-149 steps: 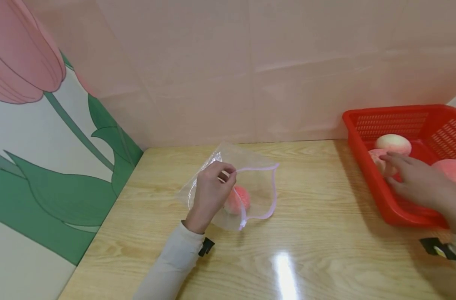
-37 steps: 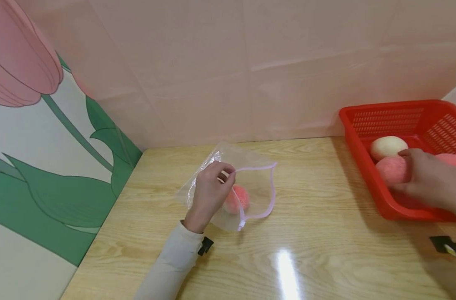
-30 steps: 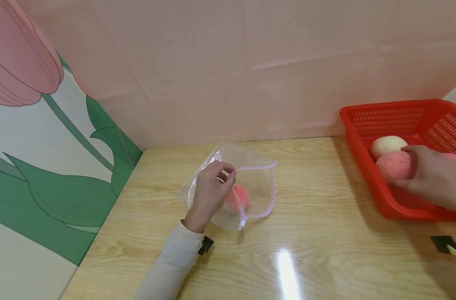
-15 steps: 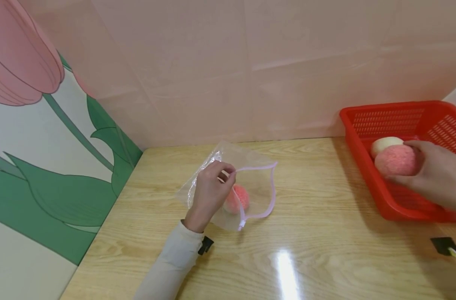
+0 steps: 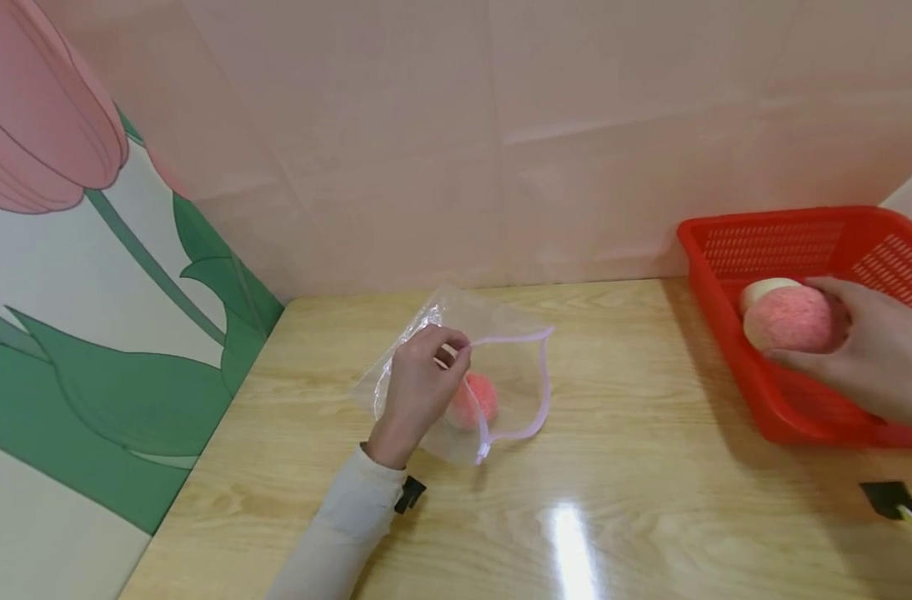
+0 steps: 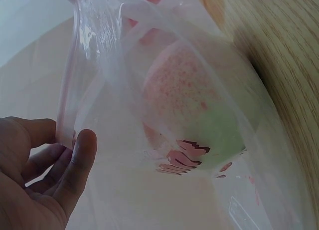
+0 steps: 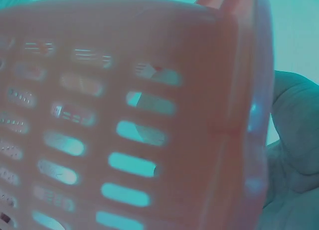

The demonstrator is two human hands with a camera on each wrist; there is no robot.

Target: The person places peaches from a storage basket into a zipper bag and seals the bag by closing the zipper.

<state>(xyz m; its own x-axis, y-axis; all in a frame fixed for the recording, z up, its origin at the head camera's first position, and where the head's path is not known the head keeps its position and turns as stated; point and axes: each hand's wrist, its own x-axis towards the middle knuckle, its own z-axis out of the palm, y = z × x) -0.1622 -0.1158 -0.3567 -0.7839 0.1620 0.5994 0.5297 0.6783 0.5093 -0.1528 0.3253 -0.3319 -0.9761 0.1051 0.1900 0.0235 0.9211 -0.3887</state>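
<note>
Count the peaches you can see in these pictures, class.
3. One peach in the bag, one in the right hand over the basket, one pale behind it. More may be hidden.

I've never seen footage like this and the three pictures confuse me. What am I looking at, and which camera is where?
There is no machine here: a person works with bare hands, wearing three cameras. The wide picture comes from the head, the other two from the wrists. On the wooden table lies a clear zip bag with one pink peach inside; the left hand pinches its rim, seen close up in the left wrist view. The right hand holds a second peach over the red basket. The right wrist view, tinted blue-green, shows mostly the basket's slotted wall.
</note>
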